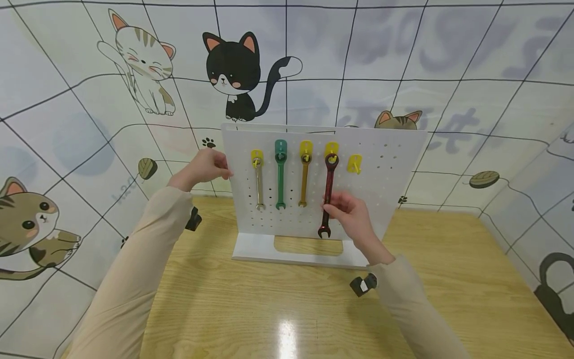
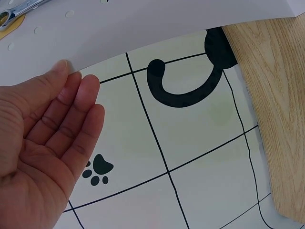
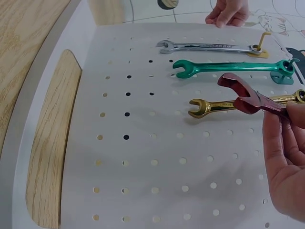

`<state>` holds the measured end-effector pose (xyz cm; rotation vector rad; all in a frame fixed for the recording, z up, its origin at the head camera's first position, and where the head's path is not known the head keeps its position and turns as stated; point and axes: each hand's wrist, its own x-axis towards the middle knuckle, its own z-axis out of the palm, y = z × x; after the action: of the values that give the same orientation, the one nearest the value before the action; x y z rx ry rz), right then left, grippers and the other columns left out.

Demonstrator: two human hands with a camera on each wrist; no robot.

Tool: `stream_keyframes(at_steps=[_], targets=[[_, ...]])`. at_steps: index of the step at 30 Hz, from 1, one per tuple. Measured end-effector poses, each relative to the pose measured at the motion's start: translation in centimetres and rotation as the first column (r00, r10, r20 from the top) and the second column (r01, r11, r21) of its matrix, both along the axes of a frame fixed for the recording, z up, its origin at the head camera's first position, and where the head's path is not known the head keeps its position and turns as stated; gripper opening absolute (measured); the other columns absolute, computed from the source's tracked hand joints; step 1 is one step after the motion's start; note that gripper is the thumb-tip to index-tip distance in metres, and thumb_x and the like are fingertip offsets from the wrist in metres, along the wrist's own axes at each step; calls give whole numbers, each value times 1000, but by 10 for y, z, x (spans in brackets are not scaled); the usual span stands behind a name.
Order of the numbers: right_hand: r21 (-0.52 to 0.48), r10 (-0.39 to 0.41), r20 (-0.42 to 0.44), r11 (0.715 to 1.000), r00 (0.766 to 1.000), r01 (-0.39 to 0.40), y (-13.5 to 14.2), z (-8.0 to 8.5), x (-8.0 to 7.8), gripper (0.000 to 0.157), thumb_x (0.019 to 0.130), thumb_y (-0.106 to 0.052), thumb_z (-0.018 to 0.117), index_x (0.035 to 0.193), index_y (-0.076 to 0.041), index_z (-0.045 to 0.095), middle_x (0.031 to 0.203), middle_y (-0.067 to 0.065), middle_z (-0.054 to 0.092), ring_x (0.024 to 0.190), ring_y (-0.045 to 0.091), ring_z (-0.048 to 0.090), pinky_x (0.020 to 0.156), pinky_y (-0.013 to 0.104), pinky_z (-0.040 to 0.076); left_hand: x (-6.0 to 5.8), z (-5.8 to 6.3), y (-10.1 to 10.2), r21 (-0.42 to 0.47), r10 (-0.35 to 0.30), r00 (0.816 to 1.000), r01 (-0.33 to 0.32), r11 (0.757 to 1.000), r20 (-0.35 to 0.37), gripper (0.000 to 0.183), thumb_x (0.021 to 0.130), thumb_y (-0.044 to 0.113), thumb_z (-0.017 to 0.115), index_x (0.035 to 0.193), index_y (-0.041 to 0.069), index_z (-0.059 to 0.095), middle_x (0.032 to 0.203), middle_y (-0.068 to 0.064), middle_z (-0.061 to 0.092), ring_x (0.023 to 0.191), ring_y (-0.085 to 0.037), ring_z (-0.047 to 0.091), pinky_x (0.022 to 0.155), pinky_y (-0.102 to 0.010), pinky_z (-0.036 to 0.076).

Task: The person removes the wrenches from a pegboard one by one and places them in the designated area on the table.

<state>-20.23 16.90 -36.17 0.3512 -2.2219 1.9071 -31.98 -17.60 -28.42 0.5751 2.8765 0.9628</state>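
Observation:
My right hand (image 1: 354,214) pinches a dark red combination wrench (image 1: 329,187) by its lower shaft, between thumb and fingers. The wrench's ring end overlaps a yellow hook (image 1: 332,146), while its open jaw points down, tilted out from the board in the right wrist view. At the left edge of the white pegboard (image 1: 381,189), my left hand (image 1: 206,167) holds the edge, its thumb (image 2: 59,71) on the front. Left of the red wrench hang a gold wrench (image 1: 304,182), a green wrench (image 1: 280,182) and a silver wrench (image 1: 259,184).
Another yellow hook (image 1: 355,163) sits on the board right of the red wrench. The board's white base (image 1: 255,248), with a cut-out, stands on a wooden table (image 1: 233,304). Behind it is a wall covering (image 1: 323,99) printed with cats and grid lines.

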Motion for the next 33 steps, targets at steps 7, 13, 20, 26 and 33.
stream_keyframes(at_steps=[7, 13, 20, 26, 33], targets=[[-11, 23, 15, 1000, 1000, -23, 0, 2, 7, 25, 88, -1, 63, 106, 15, 57, 85, -5, 69, 77, 5, 63, 68, 25, 51, 1, 0, 0, -2, -2, 1000, 2, 1000, -2, 9, 85, 5, 67, 81, -2, 65, 74, -10, 66, 74, -25, 57, 70, -35, 40], [-41, 63, 15, 997, 998, -62, 0, 7, 15, 17, 87, 0, 63, 101, 8, 61, 83, -9, 68, 75, 7, 64, 68, 27, 52, 3, 2, 0, -10, -34, 999, 34, 999, -3, 9, 85, 5, 66, 83, -4, 65, 74, -11, 66, 74, -24, 59, 71, -34, 41], [-145, 142, 101, 981, 985, -127, -1, 22, 27, 13, 88, -1, 61, 96, -10, 64, 84, -5, 69, 78, 9, 66, 70, 28, 52, 3, 2, 0, -4, -25, 1000, 25, 1000, -7, 8, 84, 4, 66, 83, -4, 65, 73, -9, 65, 72, -21, 58, 68, -32, 41], [-200, 194, 172, 967, 966, -158, 0, 41, 37, 15, 89, 0, 58, 93, -13, 66, 83, -2, 69, 79, 11, 66, 74, 30, 52, 3, 2, 0, -8, -15, 1000, 15, 1000, -15, 8, 84, 4, 67, 81, -3, 65, 73, -10, 66, 72, -23, 59, 70, -34, 41], [-257, 223, 225, 952, 948, -163, 1, 58, 43, 18, 89, 1, 57, 88, -14, 67, 83, -2, 70, 79, 11, 66, 74, 29, 51, 2, 2, 0, -6, -14, 1000, 14, 1000, -17, 7, 84, 4, 67, 81, -3, 65, 73, -10, 66, 72, -23, 58, 69, -34, 42]])
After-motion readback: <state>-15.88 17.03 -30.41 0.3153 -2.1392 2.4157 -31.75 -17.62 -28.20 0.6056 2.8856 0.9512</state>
